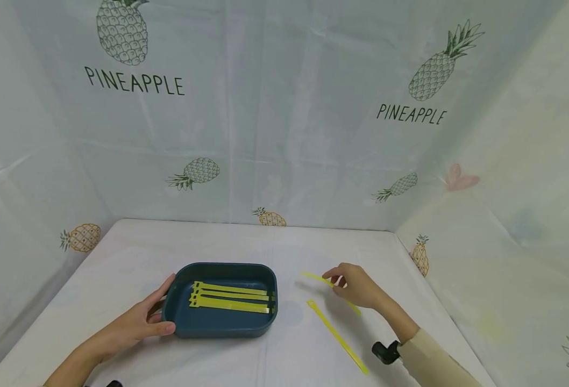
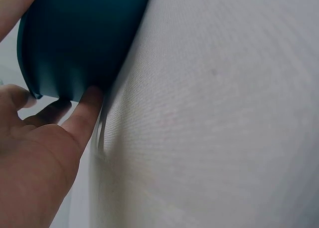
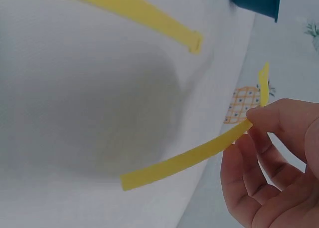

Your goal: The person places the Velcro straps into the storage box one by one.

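A dark teal box (image 1: 217,325) stands on the table with several yellow cable straps (image 1: 233,305) lying side by side in it. My left hand (image 1: 134,325) holds the box's left end, thumb at the near corner and fingers along the wall. In the left wrist view, fingertips touch the box wall (image 2: 75,48) close to the cloth. Right of the box, my right hand (image 1: 358,286) pinches another yellow cable strap (image 3: 194,155) near its middle, between thumb and fingers, above the table. Below that hand a loose yellow cable strap (image 1: 338,336) lies slantwise on the cloth.
A white cloth (image 1: 284,250) covers the table. Pineapple-printed sheeting (image 1: 284,107) hangs behind it and along both sides. A small black device (image 1: 386,352) sits at the right wrist, beside a beige sleeve (image 1: 432,357).
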`<state>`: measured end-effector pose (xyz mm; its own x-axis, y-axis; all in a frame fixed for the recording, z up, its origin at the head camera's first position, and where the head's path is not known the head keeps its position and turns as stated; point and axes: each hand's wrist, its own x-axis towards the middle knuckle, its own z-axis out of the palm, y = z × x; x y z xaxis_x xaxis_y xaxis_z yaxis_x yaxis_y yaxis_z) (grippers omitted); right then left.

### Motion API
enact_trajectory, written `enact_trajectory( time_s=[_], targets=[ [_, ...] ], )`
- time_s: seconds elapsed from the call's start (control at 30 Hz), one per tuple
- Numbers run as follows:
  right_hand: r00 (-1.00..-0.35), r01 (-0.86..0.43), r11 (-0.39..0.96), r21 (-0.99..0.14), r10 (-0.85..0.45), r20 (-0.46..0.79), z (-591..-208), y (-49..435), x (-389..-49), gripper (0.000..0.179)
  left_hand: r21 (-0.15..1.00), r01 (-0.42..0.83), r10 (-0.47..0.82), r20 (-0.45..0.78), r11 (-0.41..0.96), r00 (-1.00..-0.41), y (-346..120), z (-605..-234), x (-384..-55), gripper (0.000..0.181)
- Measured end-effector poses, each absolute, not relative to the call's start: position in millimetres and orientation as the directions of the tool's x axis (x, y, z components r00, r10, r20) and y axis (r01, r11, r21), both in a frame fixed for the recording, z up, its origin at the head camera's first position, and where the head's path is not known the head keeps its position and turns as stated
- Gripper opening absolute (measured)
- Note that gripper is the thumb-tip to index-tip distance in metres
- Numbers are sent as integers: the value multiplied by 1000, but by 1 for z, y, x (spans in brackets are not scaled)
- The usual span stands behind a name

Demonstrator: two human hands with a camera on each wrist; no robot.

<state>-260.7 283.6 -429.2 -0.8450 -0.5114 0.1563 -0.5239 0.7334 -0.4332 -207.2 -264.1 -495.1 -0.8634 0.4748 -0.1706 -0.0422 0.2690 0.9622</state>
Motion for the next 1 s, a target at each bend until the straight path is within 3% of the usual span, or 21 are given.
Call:
enact_trajectory(
  time_s=[0.5, 1.0],
  targets=[
    [-815, -563, 707, -429, -560, 149, -402, 237, -274, 31, 959, -56, 462, -184, 277, -868, -264, -495, -208, 108],
    [-729, -673, 622, -399, -648, 219, -366, 168, -281, 31, 957, -55, 457, -186, 286, -870, -264, -494, -208, 108]
  ],
)
